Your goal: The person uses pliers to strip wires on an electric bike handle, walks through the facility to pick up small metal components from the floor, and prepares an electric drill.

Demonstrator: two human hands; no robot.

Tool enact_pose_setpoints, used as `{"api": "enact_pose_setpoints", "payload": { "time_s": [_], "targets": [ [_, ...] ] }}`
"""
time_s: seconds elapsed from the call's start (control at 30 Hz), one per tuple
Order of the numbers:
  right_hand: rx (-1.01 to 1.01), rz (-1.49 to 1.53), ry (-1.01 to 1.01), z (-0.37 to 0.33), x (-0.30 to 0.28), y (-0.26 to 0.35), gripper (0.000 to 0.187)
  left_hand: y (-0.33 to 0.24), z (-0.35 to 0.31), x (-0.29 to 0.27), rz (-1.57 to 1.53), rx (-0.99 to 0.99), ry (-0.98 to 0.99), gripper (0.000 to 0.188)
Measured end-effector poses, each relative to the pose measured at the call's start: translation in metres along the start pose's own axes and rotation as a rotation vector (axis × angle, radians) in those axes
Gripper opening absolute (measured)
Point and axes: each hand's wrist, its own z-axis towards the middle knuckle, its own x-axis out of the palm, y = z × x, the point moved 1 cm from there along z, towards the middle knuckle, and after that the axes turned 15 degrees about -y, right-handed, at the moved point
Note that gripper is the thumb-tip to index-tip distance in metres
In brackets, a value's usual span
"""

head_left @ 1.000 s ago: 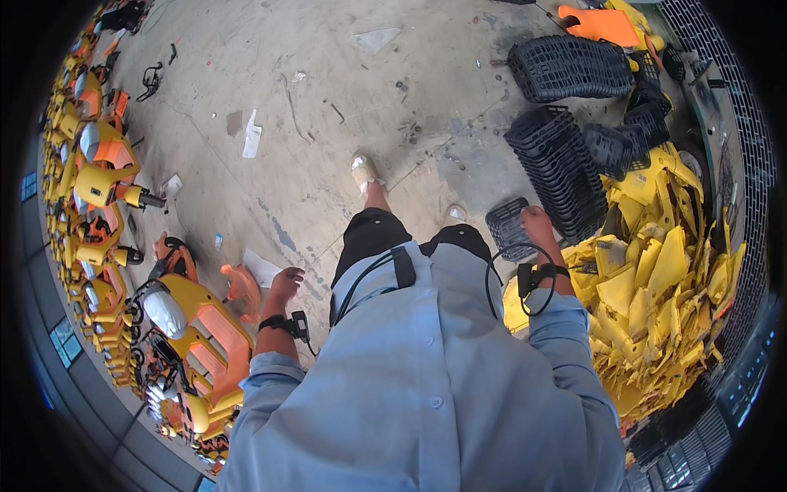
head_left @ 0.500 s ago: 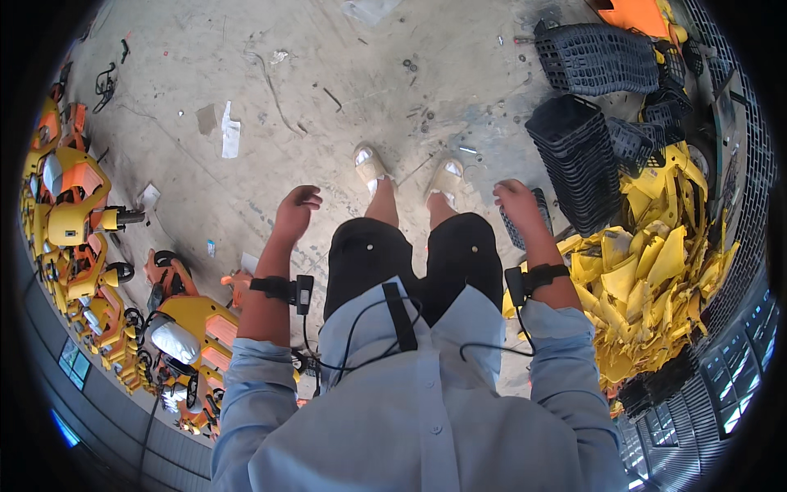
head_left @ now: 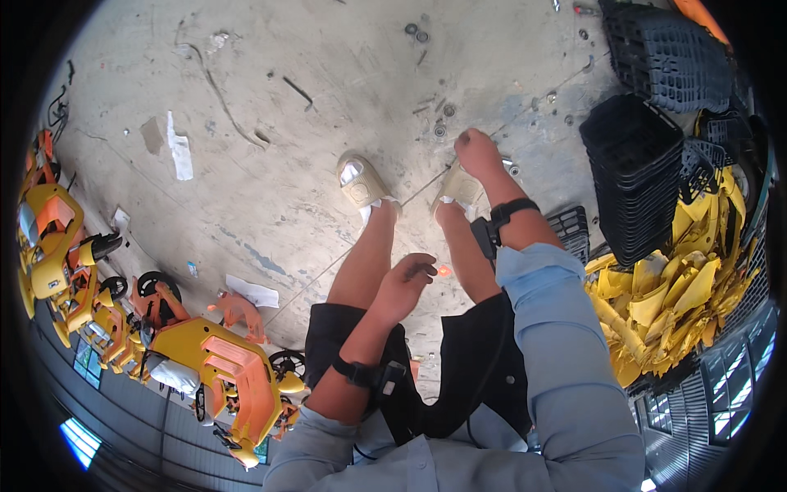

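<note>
My left hand is over my left thigh, its darkened fingers loosely bent and a little apart, with nothing visible in them. Farther forward, my right hand reaches out above my right sandal with its fingers curled in. No object shows in that hand, though its palm is hidden. A black strapped device sits on each forearm, one on the left and one on the right. Small round metal parts lie on the floor beside the right wrist.
A tall stack of black plastic baskets stands at right, beside more baskets and a heap of yellow plastic panels. Yellow and orange scooters line the left. Paper scraps, a thin strip and small parts litter the concrete floor.
My right hand has swung forward and inward, its fingers now curled in. My left hand has moved inward and back over my thigh. The view has shifted, so baskets and scooters sit differently.
</note>
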Motion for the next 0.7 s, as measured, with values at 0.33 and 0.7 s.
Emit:
{"api": "enact_pose_setpoints", "payload": {
  "time_s": [0.33, 0.7],
  "targets": [
    [0.040, -0.250, -0.180, 0.075, 0.121, -0.010, 0.035, -0.027, 0.032, -0.009, 0.327, 0.023, -0.066, 0.023],
    [0.147, -0.361, -0.207, 0.104, 0.161, -0.018, 0.036, -0.051, 0.040, 0.006, 0.155, -0.066, 0.104, 0.027]
  ]
}}
